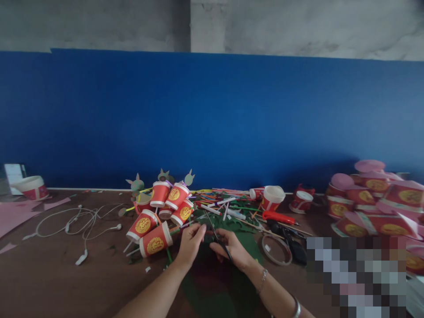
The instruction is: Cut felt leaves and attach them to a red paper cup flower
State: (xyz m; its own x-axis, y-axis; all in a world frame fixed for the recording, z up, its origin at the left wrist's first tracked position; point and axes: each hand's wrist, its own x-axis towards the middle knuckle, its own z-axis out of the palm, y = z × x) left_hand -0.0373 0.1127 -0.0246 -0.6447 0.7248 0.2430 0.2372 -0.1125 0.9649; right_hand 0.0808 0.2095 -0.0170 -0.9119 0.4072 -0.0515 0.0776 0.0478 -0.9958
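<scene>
At the middle front, my right hand (227,247) is closed on dark-handled scissors (211,227), whose blades point up and left toward my other hand. My left hand (193,238) is pinched just left of the blades; what lies between its fingertips is too small and dark to make out. Dark green paper (247,243) lies under and beyond both hands. Close by on the left is a pile of red paper cups (155,244) with yellow emblems, some with straws and animal-shaped paper cutouts (190,178).
Markers (211,209) and coloured straws lie behind my hands. To the right are a red cutter (278,217), a tape ring (276,250) and stacked red cups with pink paper (366,194). White earphones (82,227) and pink paper (16,216) lie left. A blue panel (212,119) stands behind.
</scene>
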